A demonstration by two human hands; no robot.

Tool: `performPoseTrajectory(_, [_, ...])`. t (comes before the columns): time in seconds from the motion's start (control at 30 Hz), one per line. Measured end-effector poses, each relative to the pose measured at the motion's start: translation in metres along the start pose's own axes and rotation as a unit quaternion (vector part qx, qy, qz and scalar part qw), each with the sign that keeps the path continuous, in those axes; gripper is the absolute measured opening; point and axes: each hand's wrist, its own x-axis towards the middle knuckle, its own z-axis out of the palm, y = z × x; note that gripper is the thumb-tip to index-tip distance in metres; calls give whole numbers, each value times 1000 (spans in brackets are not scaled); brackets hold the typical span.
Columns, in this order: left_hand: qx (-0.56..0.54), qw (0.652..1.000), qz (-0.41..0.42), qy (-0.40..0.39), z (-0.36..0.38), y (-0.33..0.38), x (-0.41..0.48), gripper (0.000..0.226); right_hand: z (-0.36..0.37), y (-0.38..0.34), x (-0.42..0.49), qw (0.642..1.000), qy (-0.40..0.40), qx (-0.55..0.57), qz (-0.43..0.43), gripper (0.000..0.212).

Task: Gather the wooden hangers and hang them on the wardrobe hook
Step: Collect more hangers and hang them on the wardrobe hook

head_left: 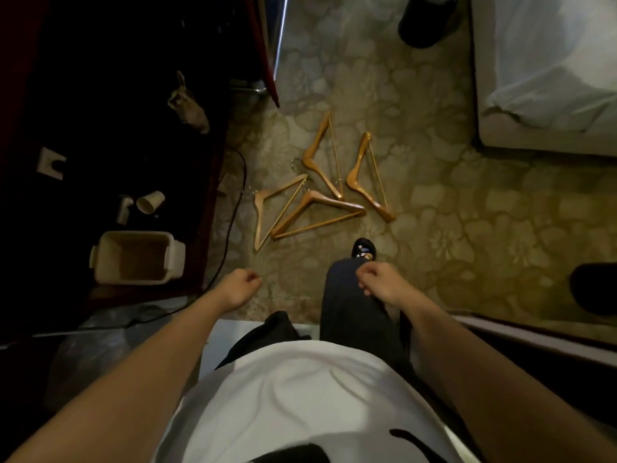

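At my nine o'clock, in the shadow, an open white bin [137, 257] sits with a paper cup [151, 201] tipped on its side just beyond it. A black cable [235, 202] trails down the carpet edge beside them. My left hand [238, 289] hangs above the carpet [467, 212], its fingers loosely curled round nothing.

At twelve o'clock the four wooden hangers lie flat on the carpet, well apart from both hands. The pale hanger [263, 212] is leftmost, the wide hanger [314, 203] overlaps it, the tall hanger [320, 152] meets the wide one at its lower tip, and the right hanger [359, 168] lies just beside them.

My right hand [379, 282] hovers over my dark trouser leg [350, 312], fingers loosely curled and empty, with my shoe [364, 249] showing just past it. The white bed [547, 78] fills two o'clock.
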Motion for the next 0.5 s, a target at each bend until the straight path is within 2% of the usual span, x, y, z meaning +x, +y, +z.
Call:
performPoseTrajectory(0.17, [-30,999,-3,-19,16,106,48,30,-102,2,55,997,-12,-74,30,25])
performPoseTrajectory(0.3, [-75,996,25,-40,25,188,92,25,-174,2,107,988,-19,-144,55,28])
performPoseTrajectory(0.4, [-113,992,27,-41,23,229,137,27,-204,-10,157,982,-25,-165,84,26])
performPoseTrajectory(0.5, [-109,993,8,-36,15,240,192,26,-211,-33,214,979,-50,-191,55,23])
